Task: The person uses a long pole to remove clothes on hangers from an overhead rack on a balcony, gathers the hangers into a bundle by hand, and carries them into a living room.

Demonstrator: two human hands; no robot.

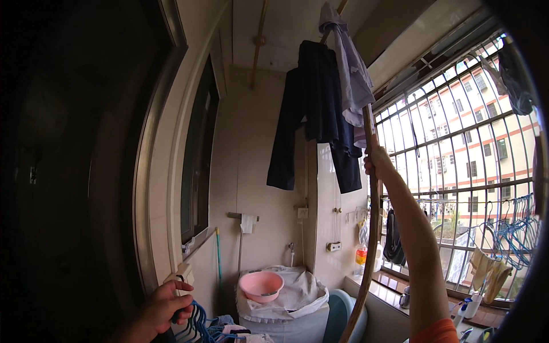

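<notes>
My right hand [377,160] grips a long wooden pole [371,240] that rises toward the hanging laundry. Beside the pole's upper end hang a pale lavender garment [352,73] and dark long-sleeved clothing [317,94], below a ceiling rail [342,6]. Whether the pole tip touches them is hidden by the cloth. Low at the left, my left hand [171,302] holds a bunch of blue clothes hangers [198,319] by their hooks. Several folded or hung garments [233,332] show at the bottom edge below these hangers.
A pink basin [261,286] sits on a cloth-covered appliance [300,296], with a blue tub [341,308] beside it. Window bars [454,141] run along the right, where more blue hangers [514,231] hang. Bottles [361,259] stand on the sill. A dark doorway [85,171] is at left.
</notes>
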